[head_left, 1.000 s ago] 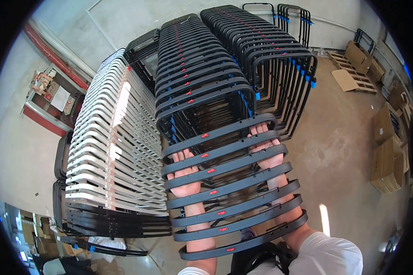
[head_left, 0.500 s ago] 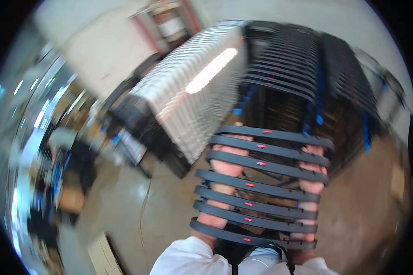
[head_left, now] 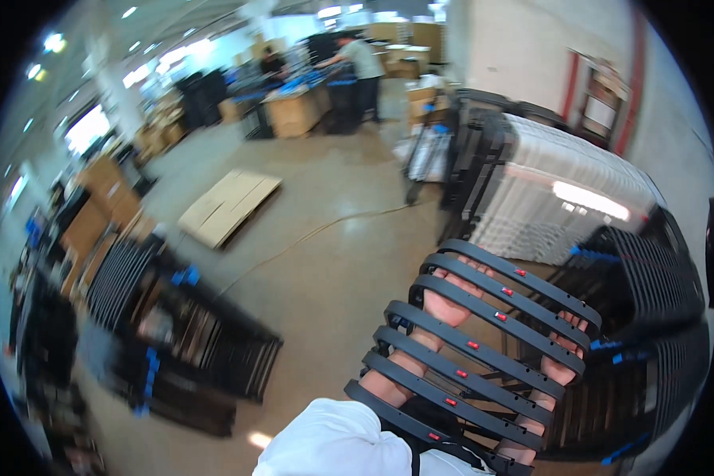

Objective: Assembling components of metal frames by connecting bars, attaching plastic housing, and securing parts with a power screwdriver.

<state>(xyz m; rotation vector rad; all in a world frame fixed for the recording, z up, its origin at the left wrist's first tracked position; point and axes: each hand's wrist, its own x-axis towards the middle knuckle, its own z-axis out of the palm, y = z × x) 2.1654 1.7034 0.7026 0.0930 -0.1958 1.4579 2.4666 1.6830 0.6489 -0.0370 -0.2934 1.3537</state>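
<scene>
Several dark grey curved bars, each with a small red mark at its middle, lie in a row across both my forearms. They look like the tops of bent frames, and their lower parts are hidden. My left hand has its fingers curled among the farthest bars on the left side. On the right, my right hand is closed about the ends of those same bars. The nearer bars are spread along my wrists and forearms, close to my body.
A stack of pale wrapped frames and dark frame stacks stand on the right. More dark frames are at left. Flattened cardboard and a thin cord lie on the floor. A person stands at a far table.
My view has swung left, so the pale and dark stacks now sit farther right and the left-hand frames have come into view. The bars remain in my hands, tilted now.
</scene>
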